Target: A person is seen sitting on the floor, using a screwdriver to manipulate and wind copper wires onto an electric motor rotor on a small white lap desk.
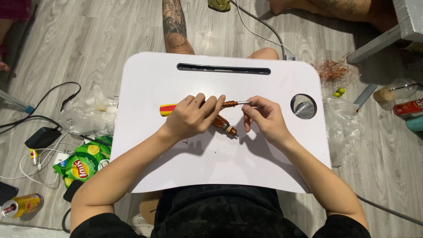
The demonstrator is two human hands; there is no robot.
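Observation:
My left hand [191, 117] grips a screwdriver [168, 109] with a red and yellow handle, lying across a white lap table [145, 145]. Copper wire [229, 104] is coiled around the screwdriver's metal shaft just past my fingers. Under the same hand sits a small copper-wound motor rotor [224, 125] with its shaft end pointing toward me. My right hand [264, 118] pinches the bare tip of the screwdriver shaft [245, 102] between thumb and fingers.
The lap table has a slot [224, 68] at its far edge and a round cup hole [303, 106] on the right. A tangle of copper wire [331, 70] lies on the floor beyond. Cables, a green snack bag [83, 163] and a can [22, 205] lie left. Another person's legs are at the top.

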